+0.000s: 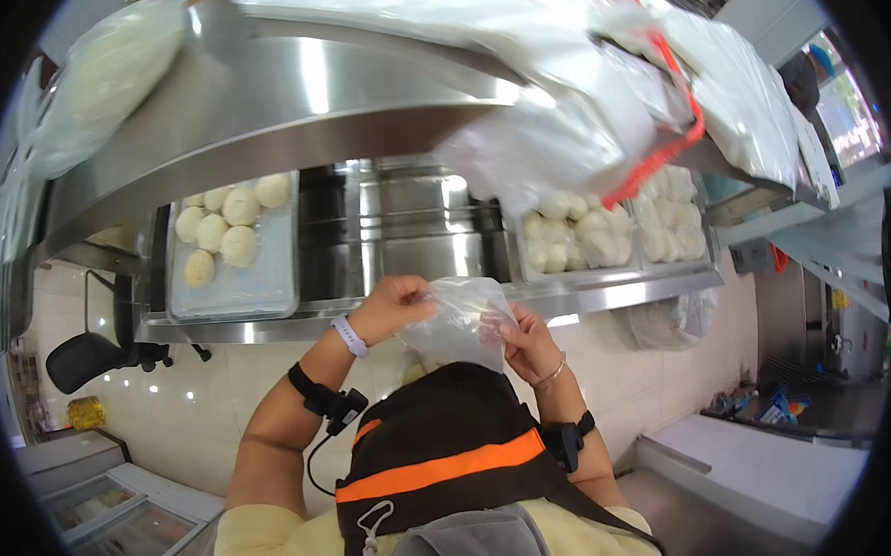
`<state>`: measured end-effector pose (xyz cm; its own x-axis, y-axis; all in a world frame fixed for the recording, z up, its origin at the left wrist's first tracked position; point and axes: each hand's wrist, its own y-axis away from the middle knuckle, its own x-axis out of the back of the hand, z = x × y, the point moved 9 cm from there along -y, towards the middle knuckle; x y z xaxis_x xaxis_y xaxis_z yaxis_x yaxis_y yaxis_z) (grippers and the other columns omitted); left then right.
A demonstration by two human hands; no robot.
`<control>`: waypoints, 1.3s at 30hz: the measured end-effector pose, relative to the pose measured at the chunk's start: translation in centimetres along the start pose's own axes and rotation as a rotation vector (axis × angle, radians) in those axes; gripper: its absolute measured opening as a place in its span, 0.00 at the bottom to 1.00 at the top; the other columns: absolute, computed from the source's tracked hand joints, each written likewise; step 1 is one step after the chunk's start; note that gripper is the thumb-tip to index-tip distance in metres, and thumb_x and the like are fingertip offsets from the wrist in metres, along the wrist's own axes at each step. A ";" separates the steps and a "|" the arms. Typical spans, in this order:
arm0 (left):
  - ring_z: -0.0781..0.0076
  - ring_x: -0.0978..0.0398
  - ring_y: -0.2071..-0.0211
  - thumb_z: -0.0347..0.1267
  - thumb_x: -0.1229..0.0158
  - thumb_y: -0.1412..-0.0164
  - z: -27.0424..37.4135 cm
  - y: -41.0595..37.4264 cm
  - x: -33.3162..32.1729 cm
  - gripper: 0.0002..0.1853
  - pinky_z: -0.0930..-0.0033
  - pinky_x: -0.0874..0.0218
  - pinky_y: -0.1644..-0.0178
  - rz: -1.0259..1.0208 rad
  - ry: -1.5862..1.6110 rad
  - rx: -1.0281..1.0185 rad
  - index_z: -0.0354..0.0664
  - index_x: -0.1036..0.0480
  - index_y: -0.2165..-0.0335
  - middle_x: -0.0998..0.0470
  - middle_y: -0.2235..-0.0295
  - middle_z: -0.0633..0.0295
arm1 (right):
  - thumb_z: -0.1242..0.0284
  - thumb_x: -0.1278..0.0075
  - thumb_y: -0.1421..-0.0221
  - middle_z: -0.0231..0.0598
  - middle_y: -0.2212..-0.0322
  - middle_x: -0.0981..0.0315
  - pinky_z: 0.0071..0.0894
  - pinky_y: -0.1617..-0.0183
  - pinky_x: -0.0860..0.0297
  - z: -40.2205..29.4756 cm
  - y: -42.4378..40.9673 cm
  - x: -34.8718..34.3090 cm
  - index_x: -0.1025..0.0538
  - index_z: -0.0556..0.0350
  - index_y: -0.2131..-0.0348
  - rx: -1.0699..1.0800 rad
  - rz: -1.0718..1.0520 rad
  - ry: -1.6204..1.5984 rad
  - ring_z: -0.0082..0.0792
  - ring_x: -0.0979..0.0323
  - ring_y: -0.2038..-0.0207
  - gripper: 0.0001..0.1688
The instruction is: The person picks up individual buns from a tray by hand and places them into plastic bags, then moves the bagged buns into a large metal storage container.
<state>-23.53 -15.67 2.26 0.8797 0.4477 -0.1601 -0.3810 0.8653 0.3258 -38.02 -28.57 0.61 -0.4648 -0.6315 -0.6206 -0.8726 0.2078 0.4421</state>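
Between my hands hangs a thin clear plastic bag [458, 318]. The fingers of my left hand [398, 308] pinch its upper left edge, and my right hand [530, 343] grips its right side. A pale shape with some yellow shows low behind the bag, too hidden to name. Beyond my left hand, a tray [279, 302] holds several round white buns [239, 246], one of them browner than the rest. At the right, beyond my right hand, bagged white buns [600, 238] lie packed in another tray.
A steel shelf [258, 85] crosses above the counter, with plastic bags [558, 124] and a red cord [679, 81] hanging over its edge. The counter's steel front rail [595, 298] runs just ahead of me. A black chair [95, 360] stands at the left, a white-topped surface [759, 465] at the right.
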 end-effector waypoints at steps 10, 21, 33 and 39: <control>0.83 0.30 0.69 0.26 0.39 0.50 0.0 5.3 4.6 0.14 0.79 0.37 0.63 0.326 -0.120 -0.123 0.36 0.27 0.62 0.25 0.71 0.67 | 0.73 0.37 0.61 0.33 0.68 0.26 0.29 0.62 0.30 7.1 -3.4 -3.4 0.28 0.57 0.61 -0.117 -0.180 0.088 0.28 0.27 0.66 0.24; 0.64 0.30 0.65 0.33 0.31 0.61 4.9 12.4 8.5 0.26 0.69 0.37 0.60 0.854 -0.780 -0.374 0.45 0.28 0.58 0.26 0.67 0.60 | 0.67 0.38 0.56 0.34 0.65 0.28 0.30 0.61 0.30 10.0 -5.7 -10.0 0.31 0.59 0.55 -0.165 -0.236 0.144 0.30 0.28 0.65 0.29; 0.87 0.33 0.77 0.24 0.35 0.54 0.1 15.7 15.0 0.10 0.82 0.39 0.73 0.340 -0.071 -0.145 0.33 0.28 0.71 0.26 0.76 0.68 | 0.79 0.44 0.54 0.35 0.70 0.26 0.26 0.64 0.30 17.9 -8.4 -21.4 0.27 0.60 0.63 0.054 0.022 -0.020 0.28 0.27 0.68 0.15; 0.88 0.34 0.80 0.23 0.38 0.53 -0.7 17.3 18.4 0.05 0.81 0.40 0.77 0.174 -0.379 -0.069 0.33 0.27 0.79 0.27 0.83 0.69 | 0.81 0.43 0.55 0.37 0.69 0.25 0.28 0.63 0.30 19.9 -7.2 -24.4 0.27 0.60 0.63 0.193 0.108 -0.203 0.30 0.26 0.68 0.15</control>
<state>-14.09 7.72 4.30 0.8381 0.4849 0.2501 -0.5399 0.8029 0.2526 -23.39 0.24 -0.34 -0.5600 -0.4400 -0.7020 -0.8200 0.4157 0.3935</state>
